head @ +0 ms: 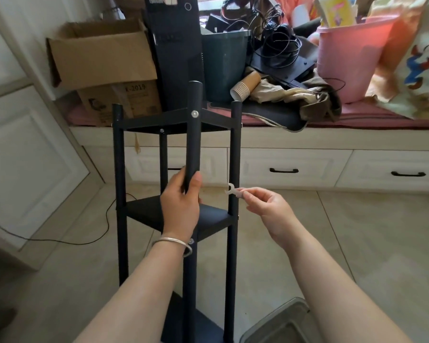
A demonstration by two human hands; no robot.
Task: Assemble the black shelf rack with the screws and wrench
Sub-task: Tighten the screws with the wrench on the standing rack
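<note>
Shelf rack (176, 214) upright on floor (344, 243), centre, before window seat (307, 137). Left hand (181, 204) grips near post (195, 134) above middle shelf (144, 211). Right hand (268, 206), right of rack, pinches wrench (233, 190), wrench head just beside right post (234, 157). On seat behind rack, left to right: cardboard box (102, 58), computer tower (176, 45), bin (224, 63), paper cups (244, 89), cables (280, 43), bucket (349, 63). Drawers (295, 169) under seat. Cabinet (22, 144) at left. Tray (282, 325) on floor, bottom right of rack.

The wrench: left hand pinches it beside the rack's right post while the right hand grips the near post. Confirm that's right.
Not quite: the hands are swapped. The head view shows the right hand pinching the wrench, and the left hand gripping the near post of the rack.
</note>
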